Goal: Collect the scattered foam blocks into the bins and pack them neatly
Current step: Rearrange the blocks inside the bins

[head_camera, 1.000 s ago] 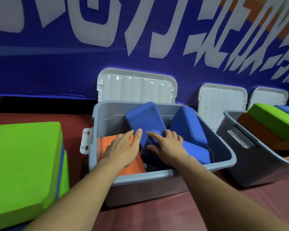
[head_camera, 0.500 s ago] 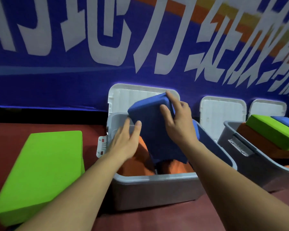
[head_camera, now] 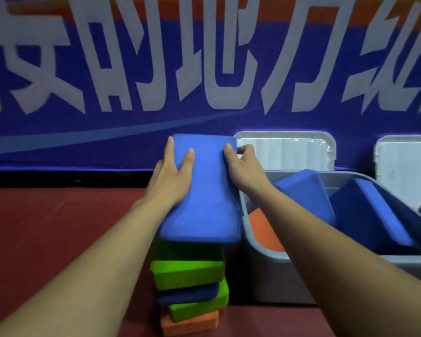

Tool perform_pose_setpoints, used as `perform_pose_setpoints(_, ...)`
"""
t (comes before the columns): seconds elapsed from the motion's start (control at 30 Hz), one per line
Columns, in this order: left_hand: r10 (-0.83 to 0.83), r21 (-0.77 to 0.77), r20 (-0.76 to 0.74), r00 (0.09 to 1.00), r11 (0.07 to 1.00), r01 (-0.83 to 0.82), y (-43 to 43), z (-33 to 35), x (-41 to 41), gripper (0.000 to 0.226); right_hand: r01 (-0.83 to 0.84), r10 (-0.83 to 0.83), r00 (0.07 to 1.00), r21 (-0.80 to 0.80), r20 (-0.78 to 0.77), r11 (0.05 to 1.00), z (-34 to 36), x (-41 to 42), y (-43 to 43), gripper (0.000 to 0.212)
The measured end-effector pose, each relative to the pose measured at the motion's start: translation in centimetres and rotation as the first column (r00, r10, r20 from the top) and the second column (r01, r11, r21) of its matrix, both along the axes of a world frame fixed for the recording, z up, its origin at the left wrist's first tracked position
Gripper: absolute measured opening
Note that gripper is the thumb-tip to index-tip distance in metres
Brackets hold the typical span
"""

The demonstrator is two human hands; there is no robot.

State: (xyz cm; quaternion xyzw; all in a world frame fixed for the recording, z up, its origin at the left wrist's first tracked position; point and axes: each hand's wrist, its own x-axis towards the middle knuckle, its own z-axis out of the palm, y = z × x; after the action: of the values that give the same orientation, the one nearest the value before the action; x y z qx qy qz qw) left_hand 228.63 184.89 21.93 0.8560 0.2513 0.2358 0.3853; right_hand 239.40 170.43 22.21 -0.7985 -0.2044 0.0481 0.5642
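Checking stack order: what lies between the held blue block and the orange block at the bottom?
Head view: between held blue block and orange block, green blocks sandwiching a second blue block.

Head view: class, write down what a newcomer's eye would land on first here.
Centre frame, the left hand and right hand grip a blue foam block above a stack of green, blue and orange blocks. To the right, a grey bin holds tilted blue blocks and an orange one. A blue banner with white lettering fills the background.
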Motion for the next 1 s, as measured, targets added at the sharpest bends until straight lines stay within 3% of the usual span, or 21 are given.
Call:
perform_pose_setpoints(0.17,0.047,-0.016,-0.298,0.953,0.998,-0.055,3.4,-2.7,-2.7,0.083,-0.182,0.188,0.982,-0.329,-0.014,0.927,-3.4,-1.5,3.6,0.046)
perform_pose_setpoints(0.3,0.027,0.010,-0.414,0.910,1.000,-0.025,3.9,-3.7,-3.2,0.082,-0.139,0.165,0.986,-0.448,0.018,0.883,-4.4,-2.3,4.8,0.053)
perform_pose_setpoints(0.4,0.100,0.118,-0.412,0.906,0.991,-0.056,3.0,-2.5,-2.9,0.077,-0.094,0.126,0.991,-0.437,0.045,0.894,-4.0,-2.4,4.7,0.051)
perform_pose_setpoints(0.5,0.147,0.270,-0.320,0.936,0.961,-0.059,0.5,-0.3,-1.5,0.072,0.044,0.001,0.993,-0.387,0.114,0.921,-2.9,-2.1,3.0,0.053)
perform_pose_setpoints(0.73,-0.168,0.107,-0.191,0.967,0.976,0.191,-10.8,0.9,3.8,0.065,0.273,-0.225,0.961,-0.423,0.162,0.864,-1.1,-0.9,-6.5,0.064)
perform_pose_setpoints(0.87,-0.230,0.116,-0.206,0.951,0.959,0.257,-14.5,-0.6,6.5,0.068,0.329,-0.232,0.944,-0.607,0.236,0.723,-2.9,1.4,-12.3,0.071)
perform_pose_setpoints(1.0,-0.244,0.141,-0.267,0.932,0.947,0.289,-16.8,-3.1,9.1,0.070,0.332,-0.255,0.943,-0.672,0.214,0.662,-4.1,5.1,-17.4,0.073)
